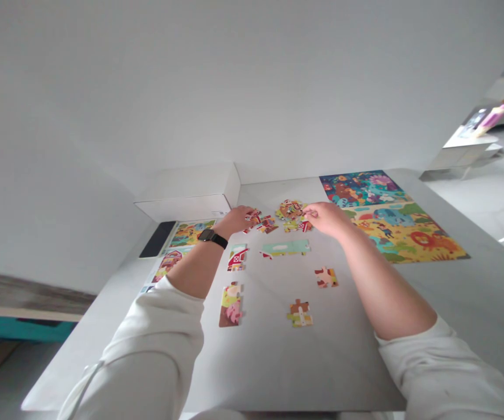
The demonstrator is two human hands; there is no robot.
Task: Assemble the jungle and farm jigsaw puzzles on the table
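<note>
Tabletop first: a pale grey table (278,361) carries everything. On its far right lies a finished puzzle (392,219), a bright animal scene with no gaps to be seen. A white box (191,189) stands at the far left against the wall. Just in front of it lie a dark flat slab (158,239) and a printed farm picture (182,239) that the left forearm partly covers.

Both arms, in rolled white sleeves, reach to the far middle of the table. There a heap of loose pieces (289,211) lies between the hands. The left hand (237,220), with a black watch (212,237) on its wrist, curls its fingers over red-and-white pieces at the heap's left edge. The right hand (328,217) draws its fingers together at the heap's right edge. Whether either hand has a piece pinched is too small to tell.

Nearer the person, small joined bits lie well apart:
- a pale sky strip (286,248)
- a barn bit (237,258)
- a pig bit (230,304)
- two little clusters (326,277) and (300,313)

By my reading, the second puzzle is barely begun. A few pieces are paired up, none of these groups touch each other, and most pieces remain in the heap.
</note>
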